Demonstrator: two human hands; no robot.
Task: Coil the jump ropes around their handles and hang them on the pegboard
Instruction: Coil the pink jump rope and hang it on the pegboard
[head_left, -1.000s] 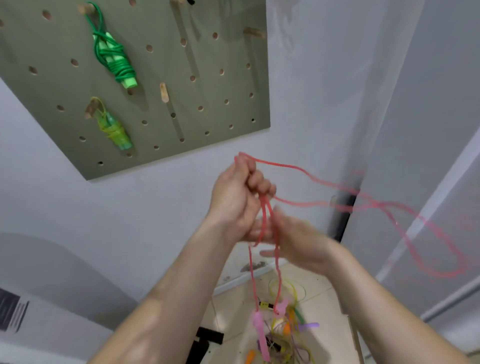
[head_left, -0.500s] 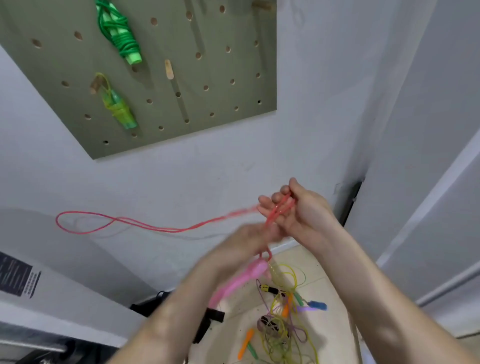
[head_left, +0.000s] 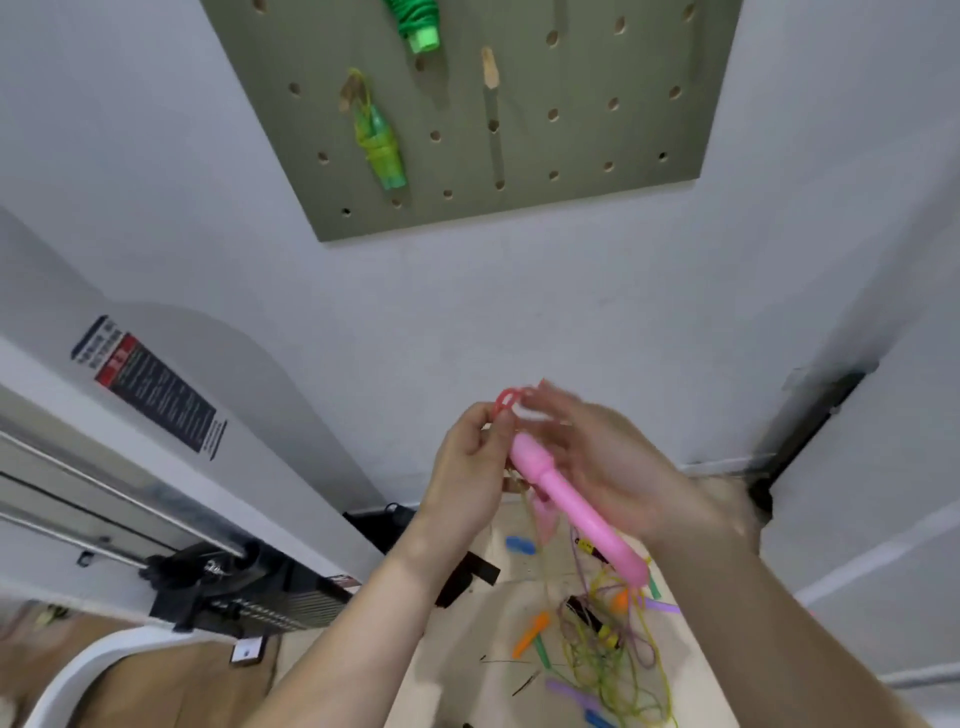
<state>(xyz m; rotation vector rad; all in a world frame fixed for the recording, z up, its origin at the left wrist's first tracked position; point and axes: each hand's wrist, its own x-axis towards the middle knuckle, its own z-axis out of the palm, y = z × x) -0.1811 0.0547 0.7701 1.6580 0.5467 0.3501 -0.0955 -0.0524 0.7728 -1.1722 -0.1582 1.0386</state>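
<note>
A pink jump rope handle (head_left: 574, 512) slants down to the right between my hands. My left hand (head_left: 470, 467) pinches the red rope loop (head_left: 505, 400) just above the handle's top. My right hand (head_left: 613, 467), blurred, lies over the handle's right side with fingers reaching toward the loop. Whether it holds the handle or rope I cannot tell. On the green pegboard (head_left: 597, 156) hang a coiled dark green rope (head_left: 418, 23) and a coiled yellow-green rope (head_left: 379, 143). A bare wooden peg (head_left: 489, 70) sticks out right of them.
On the floor below lies a tangle of several jump ropes (head_left: 608, 644) with orange, blue, purple and green handles. A dark machine with a labelled white housing (head_left: 156, 395) stands at the left. A white wall corner (head_left: 831, 405) is at the right.
The long red rope loop that swung out to the left is gone; only a small loop remains above the pink handle. The handle now lies between both hands, and the view has dropped lower.
</note>
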